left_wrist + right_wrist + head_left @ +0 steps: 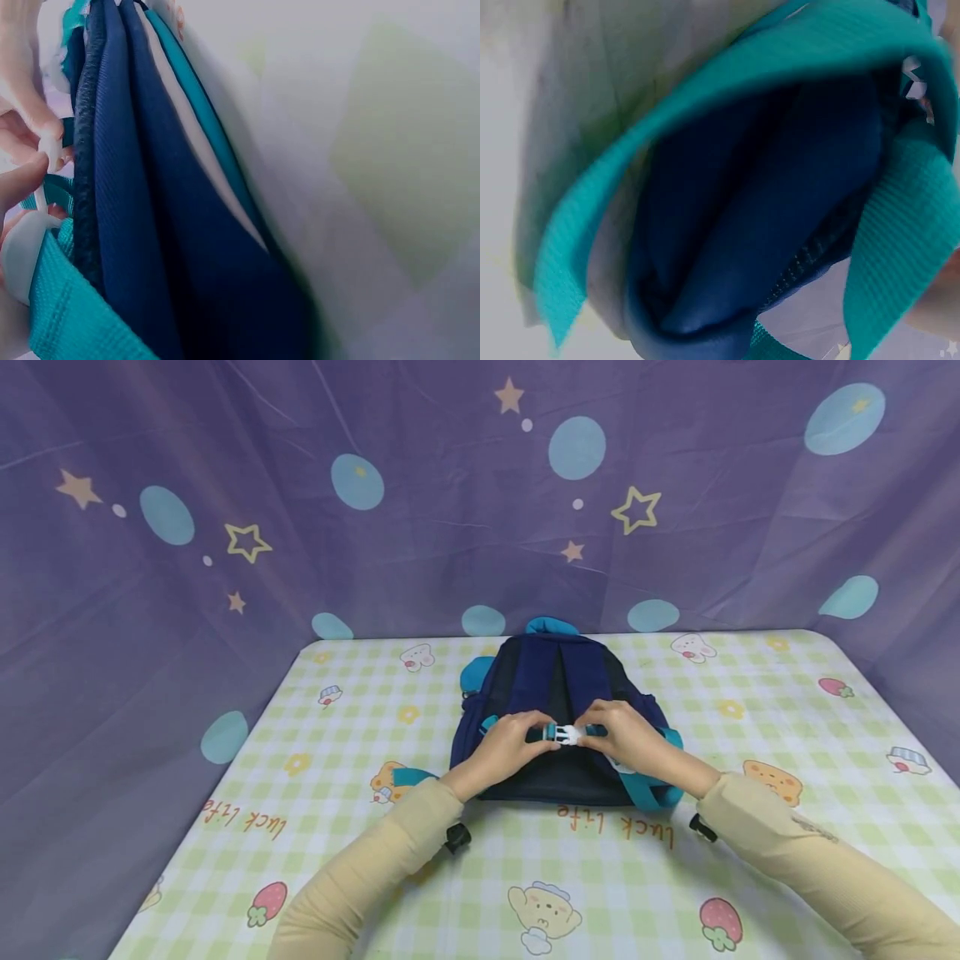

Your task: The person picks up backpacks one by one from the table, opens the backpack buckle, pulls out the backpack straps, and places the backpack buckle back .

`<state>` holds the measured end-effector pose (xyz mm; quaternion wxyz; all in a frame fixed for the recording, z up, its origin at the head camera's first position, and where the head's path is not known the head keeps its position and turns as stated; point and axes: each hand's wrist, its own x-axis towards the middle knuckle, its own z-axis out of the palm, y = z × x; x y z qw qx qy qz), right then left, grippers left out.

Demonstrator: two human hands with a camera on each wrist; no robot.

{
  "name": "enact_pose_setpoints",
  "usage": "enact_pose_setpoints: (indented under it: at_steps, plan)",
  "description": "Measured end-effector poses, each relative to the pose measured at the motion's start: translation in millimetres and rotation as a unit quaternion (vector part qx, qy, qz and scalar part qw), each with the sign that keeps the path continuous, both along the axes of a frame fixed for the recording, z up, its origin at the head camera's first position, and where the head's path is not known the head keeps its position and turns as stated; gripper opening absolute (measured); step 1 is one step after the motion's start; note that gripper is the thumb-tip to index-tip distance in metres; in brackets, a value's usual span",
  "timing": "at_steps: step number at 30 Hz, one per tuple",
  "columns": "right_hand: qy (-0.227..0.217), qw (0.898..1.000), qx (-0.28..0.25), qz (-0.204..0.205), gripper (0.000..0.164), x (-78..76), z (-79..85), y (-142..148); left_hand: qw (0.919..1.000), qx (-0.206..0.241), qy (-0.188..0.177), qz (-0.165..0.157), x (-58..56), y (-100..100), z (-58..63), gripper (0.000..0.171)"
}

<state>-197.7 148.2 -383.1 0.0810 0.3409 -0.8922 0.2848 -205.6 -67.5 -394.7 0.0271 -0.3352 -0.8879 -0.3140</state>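
A navy and black backpack (pixel 558 781) lies with its shoulder-strap side up. Across its middle is a white side-release buckle (pixel 567 735) on teal webbing. My left hand (pixel 506 747) pinches the buckle's left part between thumb and fingers, and my right hand (pixel 622 733) pinches the right part. The two parts meet, with gaps showing between the prongs; whether they are fully locked I cannot tell. In the left wrist view, fingertips surround the white plastic (pixel 50 150) beside the bag's edge. The right wrist view shows mostly navy fabric (pixel 780 202) and a teal strap (pixel 907 210).
Loose teal webbing (pixel 412 776) extends left of the bag, and more teal strap (pixel 641 791) loops at its lower right. Beneath lies a green-checked tablecloth (pixel 360 893). A purple patterned curtain (pixel 450 577) hangs behind the table.
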Motion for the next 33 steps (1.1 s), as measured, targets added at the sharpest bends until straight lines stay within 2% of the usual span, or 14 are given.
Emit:
enact_pose_setpoints:
  at_steps: [5, 13, 18, 26, 33]
  plan:
    - [-0.017, 1.000, -0.022, -0.001, 0.014, 1.6, -0.1, 2.8, 0.9999, 0.006, -0.015, 0.001, 0.9, -1.0, 1.0, 0.029]
    - [-0.023, 0.999, -0.022, -0.022, 0.015, 2.4, 0.3, 3.9, 0.9995, 0.026, -0.016, 0.006, 1.0, -3.6, 0.9, 0.029]
    - [-0.033, 0.999, -0.019, -0.031, 0.015, 3.3, 0.8, 7.9, 0.9987, 0.034, -0.034, 0.017, 2.8, -6.6, 2.5, 0.030]
    - [-0.035, 0.999, -0.011, -0.022, 0.015, 0.8, 2.8, 15.2, 0.9948, 0.076, -0.064, 0.019, 0.7, -13.2, 2.4, 0.028]
    - [-0.069, 0.998, 0.002, -0.012, 0.016, -1.1, 3.7, 20.5, 0.9890, 0.111, -0.092, 0.033, 0.2, -18.7, 4.8, 0.027]
